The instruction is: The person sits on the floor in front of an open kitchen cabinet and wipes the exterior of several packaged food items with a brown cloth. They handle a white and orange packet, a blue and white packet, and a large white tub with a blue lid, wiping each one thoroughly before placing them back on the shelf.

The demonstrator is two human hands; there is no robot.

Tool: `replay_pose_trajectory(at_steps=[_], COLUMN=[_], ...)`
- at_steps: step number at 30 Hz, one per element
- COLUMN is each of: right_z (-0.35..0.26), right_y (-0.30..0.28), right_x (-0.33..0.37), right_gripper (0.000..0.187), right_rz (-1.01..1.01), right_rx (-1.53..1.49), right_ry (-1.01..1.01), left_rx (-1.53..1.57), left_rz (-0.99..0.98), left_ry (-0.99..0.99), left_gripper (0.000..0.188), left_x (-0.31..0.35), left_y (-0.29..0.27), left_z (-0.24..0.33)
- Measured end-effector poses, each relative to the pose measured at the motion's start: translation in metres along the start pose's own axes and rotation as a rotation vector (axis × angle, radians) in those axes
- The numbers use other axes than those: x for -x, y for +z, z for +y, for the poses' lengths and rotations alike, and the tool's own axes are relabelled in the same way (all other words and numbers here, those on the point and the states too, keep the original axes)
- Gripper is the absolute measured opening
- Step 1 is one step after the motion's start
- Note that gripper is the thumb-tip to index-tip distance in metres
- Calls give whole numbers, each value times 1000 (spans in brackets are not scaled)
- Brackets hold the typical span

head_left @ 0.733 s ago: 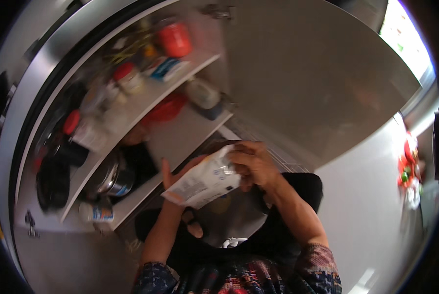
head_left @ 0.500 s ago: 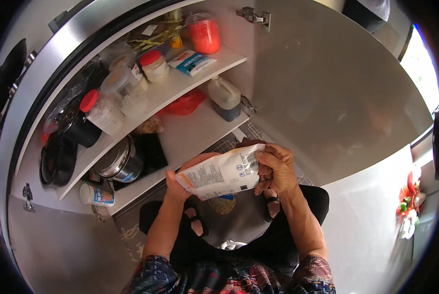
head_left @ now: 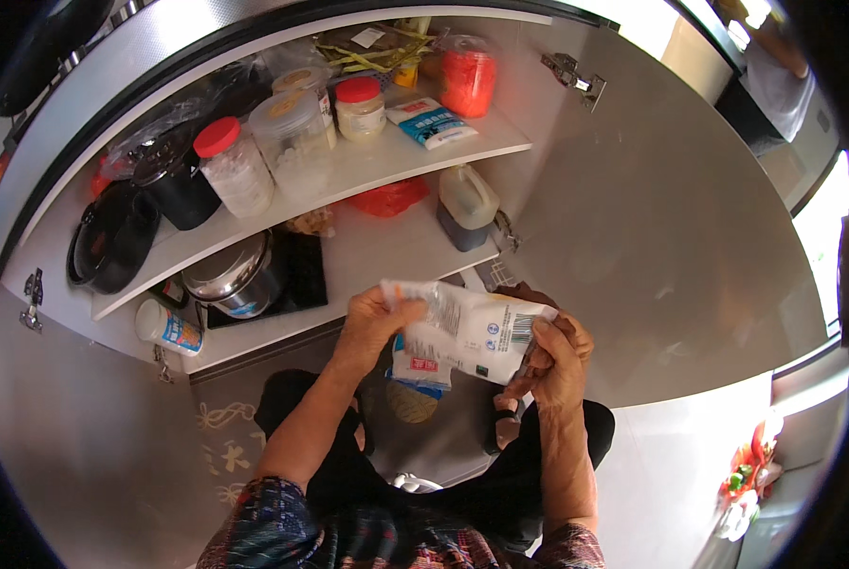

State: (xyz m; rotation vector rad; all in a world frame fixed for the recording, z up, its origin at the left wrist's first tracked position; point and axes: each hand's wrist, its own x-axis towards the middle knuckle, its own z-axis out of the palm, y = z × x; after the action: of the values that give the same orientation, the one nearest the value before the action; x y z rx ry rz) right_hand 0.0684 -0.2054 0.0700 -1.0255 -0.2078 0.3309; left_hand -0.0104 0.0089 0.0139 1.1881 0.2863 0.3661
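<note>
Near the middle of the view, off toward four o'clock, a white printed pouch [head_left: 476, 334] is being held up by both ends, its contents not showing. The left hand [head_left: 372, 332], a little blurred, is pinching its nine o'clock end, and the right hand [head_left: 559, 360] is gripping its three o'clock end, thumb lying on the printed face. At eight o'clock from the pouch, a blue-and-white packet [head_left: 419, 368] is peeking out just below; what is supporting it is not showing.

On the upper shelf [head_left: 396, 159], containers are standing side by side. Toward twelve o'clock from the pouch, a clear jar [head_left: 468, 81] is holding something bright red. At eleven o'clock, a small red-lidded jar [head_left: 361, 116] is containing something pale and creamy, and at half past ten a larger clear tub [head_left: 290, 142] is holding whitish pieces. At ten o'clock, a taller red-lidded jar [head_left: 237, 175] is showing white contents, with a black pot [head_left: 178, 188] standing beside it.

On the lower shelf [head_left: 377, 248], a translucent jug [head_left: 467, 207] is standing at twelve o'clock, dark liquid filling its lower part. Between nine and ten o'clock, a lidded steel pot [head_left: 230, 270] is hiding its inside. At nine o'clock, a white canister [head_left: 170, 329] is standing near the shelf's edge.
</note>
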Motion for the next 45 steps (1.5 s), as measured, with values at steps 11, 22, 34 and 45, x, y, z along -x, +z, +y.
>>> replay_pose_trajectory(at_steps=[11,22,34,45], right_z=[17,36,22,51], right_y=[11,35,42,26], right_x=[14,27,2,-33], right_gripper=[17,36,42,32], right_rz=[-171,-647,-334,-69], right_rx=[750,1113,1159,936], right_ry=[-528,-1030,-809,-561], left_rx=[559,618,574,669], left_rz=[-353,-233,-252,-271], left_ry=[-616,-388,-412,-511], left_gripper=[74,55,52,53], left_x=[9,19,21,25], left_y=[22,28,25,19], left_z=[-12,1,-6,-14])
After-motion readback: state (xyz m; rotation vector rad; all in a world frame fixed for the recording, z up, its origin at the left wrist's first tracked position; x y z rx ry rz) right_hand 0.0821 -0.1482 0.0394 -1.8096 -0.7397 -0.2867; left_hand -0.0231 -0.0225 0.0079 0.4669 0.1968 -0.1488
